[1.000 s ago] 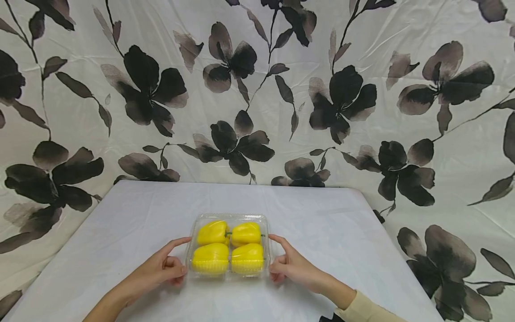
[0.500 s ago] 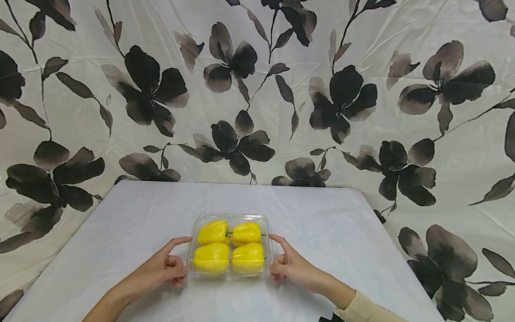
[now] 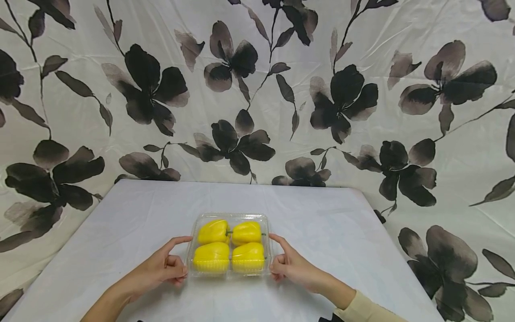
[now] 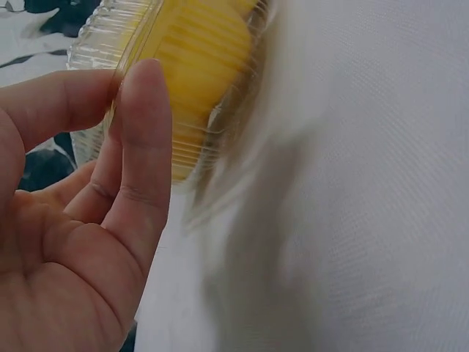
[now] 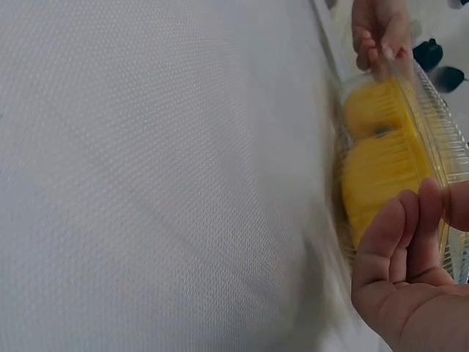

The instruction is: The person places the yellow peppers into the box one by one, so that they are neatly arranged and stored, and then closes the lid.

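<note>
A clear plastic clamshell container (image 3: 229, 215) with a ribbed wall holds several yellow bell peppers (image 3: 211, 257), laid in two rows. In the head view it is near the middle of the table. My left hand (image 3: 161, 266) is at its left side; the left wrist view shows thumb and fingers pinching the container's rim (image 4: 135, 37). On the opposite side, my right hand (image 3: 295, 268) pinches the rim (image 5: 432, 139), as the right wrist view shows. Each index finger reaches forward along a side. Shadows beneath suggest a gap, but whether the base touches the table I cannot tell.
A white cloth covers the table (image 3: 322, 223), whose far edge meets a hanging sheet (image 3: 289, 161) printed with dark flowers. A beige sleeve (image 3: 362, 308) covers the right forearm. A small black object (image 3: 331, 318) shows beside it at the bottom edge.
</note>
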The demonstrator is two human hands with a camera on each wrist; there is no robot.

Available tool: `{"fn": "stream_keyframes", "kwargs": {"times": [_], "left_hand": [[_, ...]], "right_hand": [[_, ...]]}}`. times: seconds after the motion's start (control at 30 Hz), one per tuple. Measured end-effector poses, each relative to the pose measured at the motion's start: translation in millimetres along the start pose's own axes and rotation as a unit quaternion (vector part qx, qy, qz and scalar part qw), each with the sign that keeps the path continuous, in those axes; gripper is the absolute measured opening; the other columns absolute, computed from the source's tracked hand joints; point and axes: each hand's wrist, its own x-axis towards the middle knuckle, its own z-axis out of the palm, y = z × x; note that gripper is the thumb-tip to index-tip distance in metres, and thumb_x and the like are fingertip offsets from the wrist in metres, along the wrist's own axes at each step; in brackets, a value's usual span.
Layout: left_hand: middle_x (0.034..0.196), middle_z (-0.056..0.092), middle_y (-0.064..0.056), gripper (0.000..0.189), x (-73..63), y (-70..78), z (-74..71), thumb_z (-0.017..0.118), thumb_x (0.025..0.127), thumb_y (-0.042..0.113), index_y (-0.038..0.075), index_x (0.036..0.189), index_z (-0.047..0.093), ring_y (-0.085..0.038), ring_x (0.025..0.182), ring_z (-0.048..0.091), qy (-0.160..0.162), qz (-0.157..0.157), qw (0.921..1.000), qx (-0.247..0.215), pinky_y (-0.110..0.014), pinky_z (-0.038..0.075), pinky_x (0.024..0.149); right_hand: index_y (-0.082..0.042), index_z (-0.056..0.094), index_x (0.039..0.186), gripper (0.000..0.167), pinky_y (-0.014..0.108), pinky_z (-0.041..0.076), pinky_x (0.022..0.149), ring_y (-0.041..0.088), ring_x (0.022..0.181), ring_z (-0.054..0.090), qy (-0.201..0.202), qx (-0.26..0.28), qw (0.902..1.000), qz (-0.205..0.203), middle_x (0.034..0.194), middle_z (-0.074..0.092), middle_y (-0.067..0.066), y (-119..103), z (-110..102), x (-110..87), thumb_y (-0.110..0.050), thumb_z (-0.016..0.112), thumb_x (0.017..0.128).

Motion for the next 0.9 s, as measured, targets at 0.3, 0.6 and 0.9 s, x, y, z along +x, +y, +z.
{"fn": "stream_keyframes", "kwargs": {"times": [0.3, 0.6, 0.9], "left_hand": [[0.093, 0.07, -0.012, 0.086, 1.8, -2.3, 0.6, 0.07, 0.104, 0.014, 0.01, 0.167, 0.012, -0.026, 0.088, 0.069, 0.017, -0.02, 0.9996, 0.011, -0.039, 0.066, 0.083], [0.102, 0.069, -0.016, 0.087, -0.2, -0.7, -2.4, 0.073, 0.103, 0.019, 0.011, 0.167, 0.016, -0.029, 0.093, 0.069, 0.024, -0.025, 0.9988, 0.034, -0.041, 0.066, 0.087], [0.119, 0.066, -0.017, 0.082, -5.3, 7.4, -7.7, 0.073, 0.102, 0.021, 0.013, 0.167, 0.024, -0.031, 0.103, 0.068, 0.044, -0.013, 0.9946, 0.093, -0.042, 0.066, 0.086]], "right_hand": [[-0.015, 0.015, 0.169, 0.085, 0.029, 0.059, 0.076, 0.015, 0.074, 0.062, 0.005, -0.029, 0.9996, -0.002, 0.082, 0.067, 0.003, 0.5, -3.4, 3.5, -0.007, 0.065, 0.101], [-0.012, 0.019, 0.169, 0.088, 0.032, 0.06, 0.078, 0.019, 0.079, 0.067, 0.008, -0.067, 0.9977, -0.01, 0.085, 0.069, 0.003, 1.3, -11.8, 6.9, -0.009, 0.071, 0.099], [-0.011, 0.024, 0.168, 0.081, 0.037, 0.062, 0.086, 0.024, 0.092, 0.073, 0.0, -0.104, 0.9943, -0.023, 0.101, 0.073, 0.004, -5.2, -21.9, 2.1, -0.016, 0.071, 0.102]]}}
